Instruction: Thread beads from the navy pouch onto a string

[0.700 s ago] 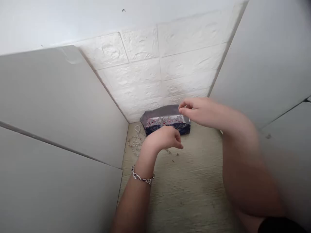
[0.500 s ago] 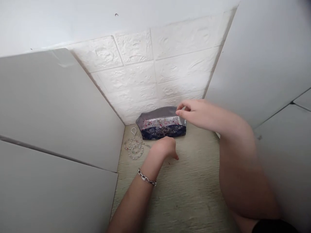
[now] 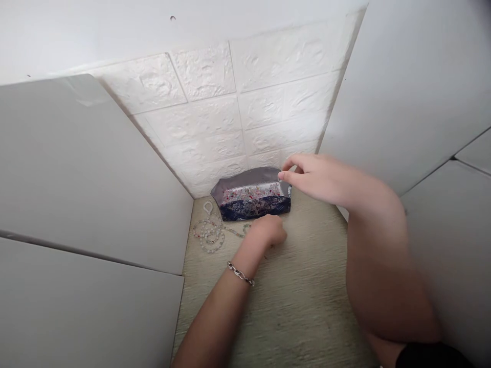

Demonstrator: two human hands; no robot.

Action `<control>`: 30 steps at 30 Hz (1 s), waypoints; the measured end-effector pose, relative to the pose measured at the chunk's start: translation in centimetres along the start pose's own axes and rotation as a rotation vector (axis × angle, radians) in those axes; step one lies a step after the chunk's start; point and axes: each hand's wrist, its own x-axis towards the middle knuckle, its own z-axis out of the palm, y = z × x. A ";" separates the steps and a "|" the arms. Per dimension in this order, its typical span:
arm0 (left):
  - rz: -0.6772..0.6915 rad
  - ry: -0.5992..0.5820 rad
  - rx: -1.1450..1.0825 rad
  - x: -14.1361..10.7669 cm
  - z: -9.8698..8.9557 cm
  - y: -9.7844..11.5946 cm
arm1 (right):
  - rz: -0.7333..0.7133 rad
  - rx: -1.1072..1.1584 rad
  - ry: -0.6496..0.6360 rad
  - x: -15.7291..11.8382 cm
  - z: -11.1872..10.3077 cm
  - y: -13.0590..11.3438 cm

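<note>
My left hand (image 3: 268,230) rests low on the wooden surface (image 3: 299,306) just before a pouch, its fingers curled under. What they hold, if anything, is hidden. A silver chain bracelet (image 3: 241,274) is on that wrist. The pouch (image 3: 255,204), grey above and dark blue with a lace-like pattern below, lies against the back wall and holds many small pink, red and clear beads (image 3: 249,192). My right hand (image 3: 303,176) hangs at the pouch's upper right edge, thumb and finger pinched together; anything between the tips is too small to name. A coiled bead strand (image 3: 210,234) lies left of the pouch.
White panels stand on both sides, the left panel (image 3: 95,179) and the right panel (image 3: 402,92). Behind the pouch rises a white brick-textured wall (image 3: 215,117). My bent leg (image 3: 387,286) appears at the lower right, below the right forearm.
My left hand has shifted slightly right and its extended finger has curled in. More of the bead strand shows beside it. My right hand stays pinched by the pouch; the view has shifted slightly.
</note>
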 end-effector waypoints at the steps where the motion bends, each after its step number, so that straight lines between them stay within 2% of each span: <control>1: 0.043 -0.016 -0.026 0.0 -0.2 -0.6 | 0.004 0.003 0.000 0.0 0.0 0.1; 3: 0.094 0.004 -0.074 0.0 -0.4 -1.8 | 0.018 0.008 0.001 -0.1 -0.1 0.1; 7: 0.108 0.075 -0.112 0.2 -0.1 -3.6 | 0.046 0.000 0.001 -0.2 -0.1 0.1; 12: 0.097 0.033 -0.132 0.6 0.3 -3.5 | 0.055 -0.008 -0.013 -0.3 0.0 0.1; 16: 0.069 -0.005 -0.108 0.1 -0.4 -3.3 | 0.067 -0.003 -0.016 -0.5 -0.2 0.1; 21: -0.095 0.098 -0.036 -1.0 -1.6 -3.6 | 0.079 0.017 0.000 -0.7 -0.4 0.0; 23: -0.159 0.042 -0.032 -1.1 -1.7 -3.6 | 0.075 0.019 -0.001 -0.8 -0.5 -0.1; 26: -0.184 -0.041 0.020 -1.0 -1.4 -3.4 | 0.064 0.021 -0.012 -0.9 -0.5 -0.2; 30: -0.232 -0.019 0.082 -1.0 -1.4 -3.6 | 0.081 0.030 -0.017 -1.0 -0.5 -0.1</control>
